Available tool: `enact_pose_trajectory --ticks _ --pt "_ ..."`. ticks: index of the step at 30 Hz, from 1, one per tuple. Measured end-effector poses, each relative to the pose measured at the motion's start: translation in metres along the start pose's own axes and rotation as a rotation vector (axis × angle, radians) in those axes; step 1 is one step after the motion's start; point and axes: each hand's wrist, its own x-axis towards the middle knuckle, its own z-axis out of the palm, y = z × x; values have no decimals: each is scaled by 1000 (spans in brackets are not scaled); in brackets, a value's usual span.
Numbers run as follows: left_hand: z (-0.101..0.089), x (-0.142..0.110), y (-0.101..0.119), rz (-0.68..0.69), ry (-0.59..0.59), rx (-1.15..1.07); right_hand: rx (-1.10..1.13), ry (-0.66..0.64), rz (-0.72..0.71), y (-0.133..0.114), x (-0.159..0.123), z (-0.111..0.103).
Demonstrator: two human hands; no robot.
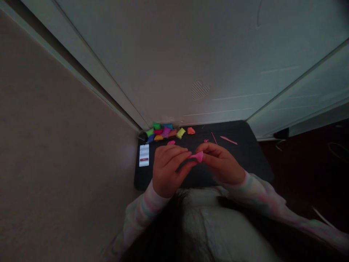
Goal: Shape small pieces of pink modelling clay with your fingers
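Observation:
Between my two hands, above the dark table, is a piece of pink modelling clay with a wide end and a thin tail. My left hand pinches the thin tail between thumb and fingers. The fingers of my right hand are closed on the wide end. Behind my hands lie a pink clay lump and a smaller pink bit. A thin pink stick and a pink modelling knife rest to their right.
Several colourful clay packets are heaped at the back left, with a yellow packet and an orange clay lump beside them. A lit phone lies at the left edge. A white panel stands behind the table.

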Motion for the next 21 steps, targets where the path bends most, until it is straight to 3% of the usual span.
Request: enact_pose_trajectory --ticks 6,21 --pt "-1 -3 0 30 14 126 -39 -2 4 2 1 2" --pt "-3 -1 1 26 -7 170 -285 -28 -116 -4 -1 2"
